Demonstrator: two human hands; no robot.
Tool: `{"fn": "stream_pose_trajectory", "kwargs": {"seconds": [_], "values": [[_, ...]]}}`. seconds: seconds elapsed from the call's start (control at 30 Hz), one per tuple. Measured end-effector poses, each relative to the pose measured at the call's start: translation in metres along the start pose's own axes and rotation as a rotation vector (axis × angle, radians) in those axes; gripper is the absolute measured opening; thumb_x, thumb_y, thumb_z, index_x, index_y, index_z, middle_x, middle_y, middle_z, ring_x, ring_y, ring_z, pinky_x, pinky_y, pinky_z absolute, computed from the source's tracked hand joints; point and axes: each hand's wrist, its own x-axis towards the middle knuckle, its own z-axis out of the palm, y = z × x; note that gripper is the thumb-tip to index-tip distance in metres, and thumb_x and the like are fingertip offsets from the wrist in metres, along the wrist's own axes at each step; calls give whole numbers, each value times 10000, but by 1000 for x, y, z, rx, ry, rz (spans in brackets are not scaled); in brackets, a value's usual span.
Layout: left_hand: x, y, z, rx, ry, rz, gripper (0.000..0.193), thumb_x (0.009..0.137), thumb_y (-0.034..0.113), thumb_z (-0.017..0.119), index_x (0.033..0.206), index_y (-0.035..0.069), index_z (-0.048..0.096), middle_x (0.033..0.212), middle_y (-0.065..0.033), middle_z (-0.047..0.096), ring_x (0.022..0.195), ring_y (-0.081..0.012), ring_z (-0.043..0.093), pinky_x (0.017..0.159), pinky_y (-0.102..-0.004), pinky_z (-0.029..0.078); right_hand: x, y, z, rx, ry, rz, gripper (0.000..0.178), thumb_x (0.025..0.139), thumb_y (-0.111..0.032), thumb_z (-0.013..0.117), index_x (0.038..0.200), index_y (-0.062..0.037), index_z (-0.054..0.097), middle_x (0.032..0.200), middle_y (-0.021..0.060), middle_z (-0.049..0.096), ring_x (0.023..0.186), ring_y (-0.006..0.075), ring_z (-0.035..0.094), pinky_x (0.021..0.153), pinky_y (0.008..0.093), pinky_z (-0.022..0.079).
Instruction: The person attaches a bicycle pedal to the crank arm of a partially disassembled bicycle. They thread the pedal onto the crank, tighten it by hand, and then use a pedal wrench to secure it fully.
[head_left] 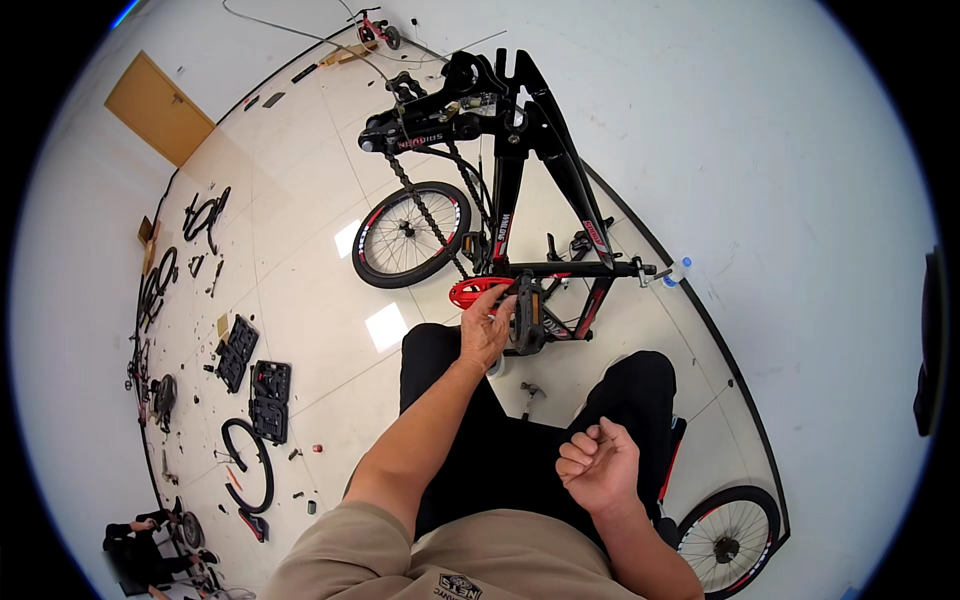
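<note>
A black bicycle frame [510, 185] with red and white markings stands in front of me. My left hand [484, 335] reaches to its red chainring [464, 292], fingers closed around the crank beside a black pedal [529, 305] with orange reflectors. Those fingers cover part of the chainring and most of the crank. A chain [428, 215] runs from the chainring up to the frame's far end. Over my right thigh, my right hand [603, 464] is turned palm up with its fingers curled in. Whatever lies inside that fist, if anything, is hidden.
A hammer [532, 396] lies on the floor between my legs. Beyond the frame rests a wheel [411, 234]; another wheel [728, 545] is at lower right. Open black tool cases [270, 400], a tire [248, 465] and a saddle [252, 524] lie left. A person [145, 550] sits at lower left.
</note>
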Motion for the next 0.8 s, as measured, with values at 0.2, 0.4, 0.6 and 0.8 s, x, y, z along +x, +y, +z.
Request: {"fn": "stream_pose_trajectory", "kwargs": {"seconds": [0.2, 0.4, 0.6, 0.8], "values": [[0, 3, -1, 48, 6, 44, 258, 953, 137, 700, 1182, 20, 692, 1016, -146, 741, 903, -229, 713, 823, -316, 546, -1, 0, 3, -8, 21, 0, 240, 933, -272, 618, 748, -120, 595, 645, -12, 429, 582, 141, 387, 535, 286, 325], [2, -1, 3, 103, -64, 159, 244, 929, 10, 661, 1172, 19, 687, 1034, -140, 732, 938, -242, 703, 858, -320, 542, 0, 1, 4, -24, 26, -6, 245, 935, -277, 615, 748, -119, 600, 631, -19, 423, 574, 137, 391, 522, 281, 315], [-1, 10, 4, 344, -121, 273, 271, 870, 26, 711, 1137, 75, 711, 1007, -125, 712, 956, -318, 651, 915, -410, 495, 4, -1, 1, -23, 40, 1, 245, 941, -273, 613, 760, -111, 582, 656, -7, 416, 596, 146, 385, 545, 294, 323], [-1, 9, 6, 298, -128, 286, 237, 863, 87, 727, 1098, 57, 716, 960, -125, 707, 941, -323, 645, 940, -438, 449, 5, -2, 1, -26, 31, 5, 240, 944, -269, 611, 771, -106, 575, 668, 1, 415, 604, 152, 380, 556, 299, 327]]}}
